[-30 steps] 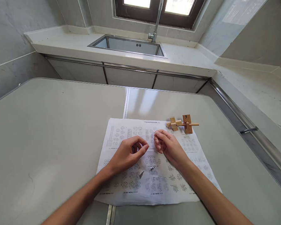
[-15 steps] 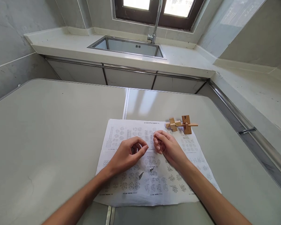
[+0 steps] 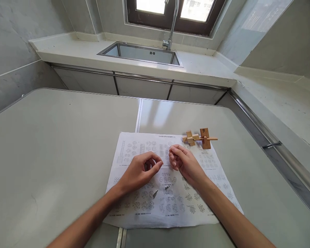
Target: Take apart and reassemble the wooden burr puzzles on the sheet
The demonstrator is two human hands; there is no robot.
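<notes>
A creased white instruction sheet (image 3: 175, 217) with rows of small printed diagrams lies on the table. My left hand (image 3: 144, 169) rests over its left half, fingers curled and the thumb close to the index finger, with nothing visible in it. To the right, my right hand (image 3: 184, 162) is curled with thumb and index fingertips pinched together; no object shows between them. Near the sheet's upper right corner sit a pale wooden block puzzle (image 3: 190, 137) and a darker wooden piece (image 3: 205, 138) with a rod through it, touching each other. Neither hand touches them.
The pale table (image 3: 54, 144) has a seam down its middle. Beyond it are a counter (image 3: 204, 67) with a sink (image 3: 142, 53), a faucet (image 3: 170, 34) and a window. A metal rail (image 3: 294, 162) runs along the right side.
The view has tilted very slightly, so the scene sits a little lower. Both hands and the wooden pieces keep their places.
</notes>
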